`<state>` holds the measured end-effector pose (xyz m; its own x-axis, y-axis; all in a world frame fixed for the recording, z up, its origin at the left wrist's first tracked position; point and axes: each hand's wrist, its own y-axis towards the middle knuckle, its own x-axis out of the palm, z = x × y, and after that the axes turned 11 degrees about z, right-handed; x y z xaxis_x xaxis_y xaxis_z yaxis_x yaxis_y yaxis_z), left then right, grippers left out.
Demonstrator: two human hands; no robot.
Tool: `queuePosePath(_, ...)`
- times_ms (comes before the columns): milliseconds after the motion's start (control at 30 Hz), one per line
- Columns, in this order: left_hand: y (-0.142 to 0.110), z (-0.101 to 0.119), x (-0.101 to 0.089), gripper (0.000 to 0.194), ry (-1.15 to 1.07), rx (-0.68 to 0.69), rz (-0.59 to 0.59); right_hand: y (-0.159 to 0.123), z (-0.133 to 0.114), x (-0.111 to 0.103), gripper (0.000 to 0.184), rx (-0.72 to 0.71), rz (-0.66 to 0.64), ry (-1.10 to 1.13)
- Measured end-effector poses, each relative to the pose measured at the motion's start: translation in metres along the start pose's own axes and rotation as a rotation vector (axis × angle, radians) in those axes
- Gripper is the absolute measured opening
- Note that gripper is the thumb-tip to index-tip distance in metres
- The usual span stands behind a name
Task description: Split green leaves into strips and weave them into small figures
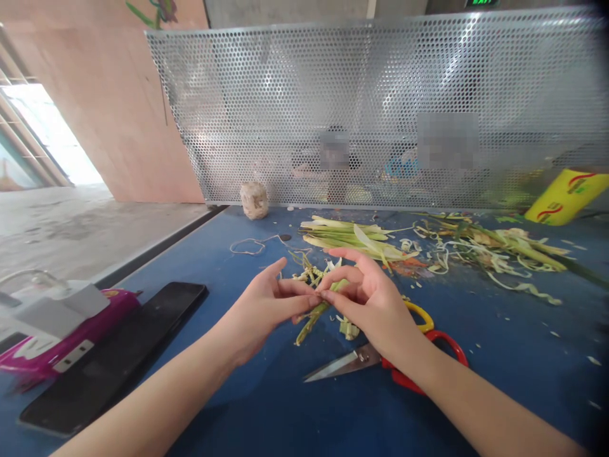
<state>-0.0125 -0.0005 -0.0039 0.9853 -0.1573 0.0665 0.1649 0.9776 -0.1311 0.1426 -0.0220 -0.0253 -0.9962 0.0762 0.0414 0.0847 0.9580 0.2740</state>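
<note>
My left hand (266,304) and my right hand (375,298) meet over the blue table, thumbs and forefingers pinched together at one spot. Whatever lies between those fingertips is too small to make out. Just beneath them is a short piece of green stalk (310,325), with a small cluster of braided-looking pale strips (311,274) behind it. Red-handled scissors (451,348) lie under my right wrist, their blades pointing left. A yellow handle loop (422,315) shows beside them, partly hidden by my right hand. Beyond my hands rests a bundle of pale green leaf strips (342,231).
A black phone (118,355) and a purple power strip (114,311) with a white plug lie at left. A whitish roll (254,200) and loose string (250,246) are farther back. Shredded strips (514,247) and a yellow cylinder (566,197) occupy the right. People sit behind a perforated metal screen (285,95).
</note>
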Motion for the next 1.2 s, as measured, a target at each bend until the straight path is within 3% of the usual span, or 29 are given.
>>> queuePosePath(333, -0.0008, 0.0029, -0.0045, 0.102, 0.007, 0.002, 0.035, 0.0022, -0.0019, -0.005, 0.044, 0.07, -0.078, -0.04)
queuePosePath(567, -0.0015, 0.0002, -0.0032, 0.095, -0.011, 0.062, -0.01, 0.0001, -0.0017, -0.0003, 0.038, 0.065, 0.059, -0.082)
queuePosePath(900, -0.0005, 0.0024, 0.0019, 0.101, 0.021, 0.044, -0.08, -0.0018, -0.0015, 0.0018, 0.031, 0.032, 0.095, -0.091)
queuePosePath(1200, -0.0013, 0.0052, 0.0005, 0.101, 0.033, 0.153, 0.073, 0.0001, 0.0012, 0.0011, 0.031, 0.066, 0.12, -0.053)
